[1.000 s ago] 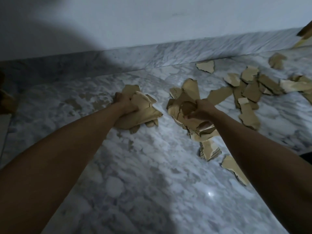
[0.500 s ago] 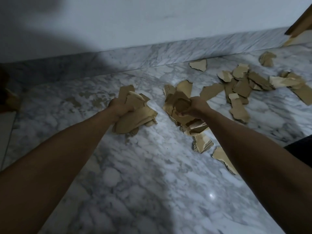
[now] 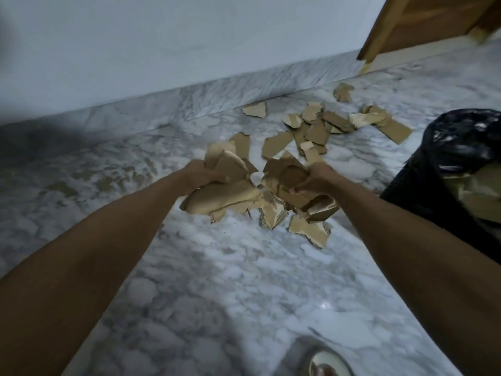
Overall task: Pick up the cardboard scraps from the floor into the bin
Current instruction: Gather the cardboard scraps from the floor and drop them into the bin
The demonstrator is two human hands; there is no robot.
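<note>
My left hand [image 3: 202, 176] grips a bundle of torn brown cardboard scraps [image 3: 225, 196] above the marble floor. My right hand [image 3: 315, 180] grips a second bundle of scraps [image 3: 291, 185], and the two bundles touch in the middle. A few loose scraps [image 3: 309, 230] lie on the floor just below the right bundle. More scraps [image 3: 315, 128] are scattered farther back near the wall. The black mesh bin [image 3: 412, 196] with a black bag liner [image 3: 466, 139] stands at the right edge, with cardboard pieces inside it.
A marble skirting [image 3: 189, 107] and a pale wall run across the back. A wooden door [image 3: 423, 20] stands at the top right. A round metal object [image 3: 325, 365] sits on the floor at the bottom edge.
Both hands have lifted their bundles off the floor and brought them together, moving right. The view has swung right, bringing the bin and door into sight.
</note>
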